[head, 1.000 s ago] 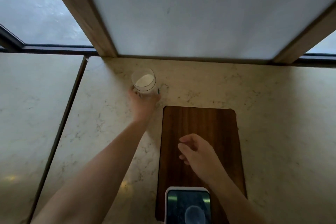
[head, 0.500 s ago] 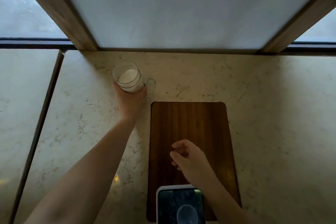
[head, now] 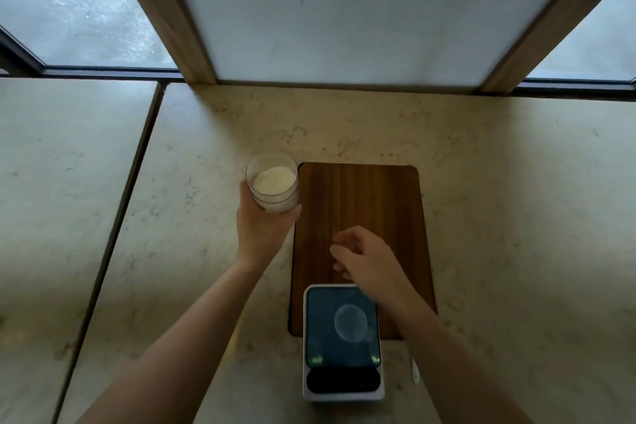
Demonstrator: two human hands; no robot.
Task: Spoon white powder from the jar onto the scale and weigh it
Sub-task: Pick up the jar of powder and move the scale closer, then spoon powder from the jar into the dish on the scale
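A clear jar point(head: 272, 184) with white powder inside is gripped from below by my left hand point(head: 263, 229), just left of the board's far corner. The jar has no lid on. A white scale point(head: 342, 342) with a dark glass top lies at the near end of a dark wooden board point(head: 361, 217). My right hand point(head: 366, 263) hovers over the board just beyond the scale, fingers loosely curled, holding nothing. A small white object point(head: 415, 370), perhaps a spoon's end, shows beside my right forearm.
The pale marble counter point(head: 499, 217) runs to a wall panel with wooden trim point(head: 165, 10) at the back. A dark seam point(head: 113, 234) splits the counter on the left. Windows point(head: 75, 3) flank the panel.
My left hand has drawn the jar back from the far counter toward me, beside the board's far left corner. My right hand stays over the board.
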